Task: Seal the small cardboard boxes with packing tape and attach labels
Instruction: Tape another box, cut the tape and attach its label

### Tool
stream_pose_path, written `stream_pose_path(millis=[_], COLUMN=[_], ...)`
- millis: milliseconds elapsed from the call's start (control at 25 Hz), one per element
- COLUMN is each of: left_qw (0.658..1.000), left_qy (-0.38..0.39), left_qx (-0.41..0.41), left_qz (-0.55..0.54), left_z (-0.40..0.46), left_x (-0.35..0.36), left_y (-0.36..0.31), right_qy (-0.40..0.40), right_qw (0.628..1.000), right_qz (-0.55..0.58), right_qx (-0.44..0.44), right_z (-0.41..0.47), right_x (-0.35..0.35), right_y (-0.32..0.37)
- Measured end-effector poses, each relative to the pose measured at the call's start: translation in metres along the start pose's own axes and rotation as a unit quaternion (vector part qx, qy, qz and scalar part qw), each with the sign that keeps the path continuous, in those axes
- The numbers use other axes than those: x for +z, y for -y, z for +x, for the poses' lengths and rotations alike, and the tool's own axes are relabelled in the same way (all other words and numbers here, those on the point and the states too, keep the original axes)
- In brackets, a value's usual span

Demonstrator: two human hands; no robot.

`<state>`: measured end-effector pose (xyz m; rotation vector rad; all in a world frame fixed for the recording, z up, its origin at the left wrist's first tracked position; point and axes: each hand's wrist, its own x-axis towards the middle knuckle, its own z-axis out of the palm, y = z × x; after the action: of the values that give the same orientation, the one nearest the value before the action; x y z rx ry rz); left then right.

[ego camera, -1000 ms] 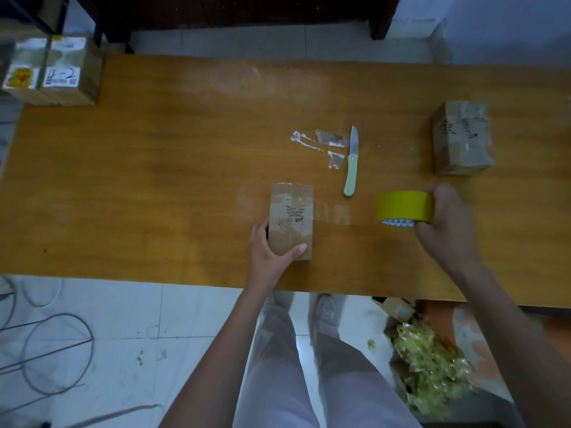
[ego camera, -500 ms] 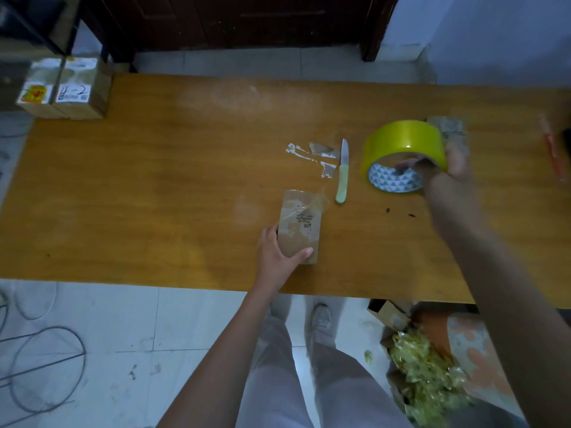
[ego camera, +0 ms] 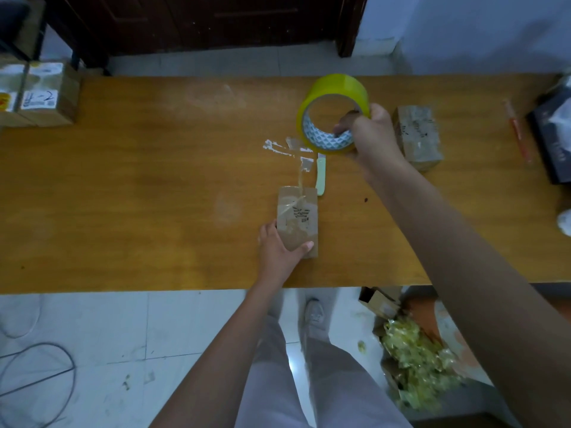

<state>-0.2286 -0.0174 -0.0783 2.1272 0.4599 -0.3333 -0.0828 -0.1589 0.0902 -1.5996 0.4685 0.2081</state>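
Cardboard box [ego camera: 297,222] lies near the wooden table's [ego camera: 123,196] front edge, gripped at its near end by the left hand [ego camera: 279,248]. Right hand [ego camera: 372,134] holds the yellow tape roll [ego camera: 332,111] raised above the knife [ego camera: 320,176], fingers hooked through its core, a clear strip [ego camera: 300,177] stretching down to the box.

One head-worn camera looks steeply down from above the table's [ego camera: 154,196] near edge, facing the far wall.

Both hands grip: left [ego camera: 279,248] low, right [ego camera: 370,131] raised.
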Motion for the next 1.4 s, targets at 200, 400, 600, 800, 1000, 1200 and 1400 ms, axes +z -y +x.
stream_pose_path(millis=[200, 400, 600, 800, 1000, 1200, 1400], left_qw=[1.000, 1.000, 1.000, 0.999, 0.996, 0.991, 0.990], left_qy=[0.008, 0.004, -0.004, -0.023, -0.052, -0.080, -0.070], left_qx=[-0.006, -0.007, -0.007, -0.020, -0.038, -0.060, -0.059], left_qz=[-0.002, -0.003, -0.021, -0.043, -0.064, -0.090, -0.105], left_z=[0.000, -0.001, -0.001, -0.002, 0.001, 0.005, 0.005], left_x=[-0.001, -0.001, 0.000, -0.002, -0.011, -0.017, -0.019], left_y=[0.000, -0.001, -0.001, -0.001, 0.004, 0.008, 0.008], right_qy=[-0.045, -0.092, -0.126, -0.083, -0.024, -0.017, -0.010], right_qw=[0.995, 0.995, 0.975, 0.969, 0.967, 0.948, 0.912], right_qz=[0.076, 0.028, -0.169, -0.226, -0.254, -0.309, -0.392], right_qx=[0.046, 0.027, -0.076, -0.060, -0.023, -0.077, -0.120], right_z=[0.020, 0.018, -0.002, -0.004, -0.004, -0.001, 0.006], right_x=[-0.031, -0.077, -0.138, -0.159, -0.150, -0.132, -0.129], right_y=[-0.008, -0.021, -0.061, -0.090, -0.119, -0.127, -0.132])
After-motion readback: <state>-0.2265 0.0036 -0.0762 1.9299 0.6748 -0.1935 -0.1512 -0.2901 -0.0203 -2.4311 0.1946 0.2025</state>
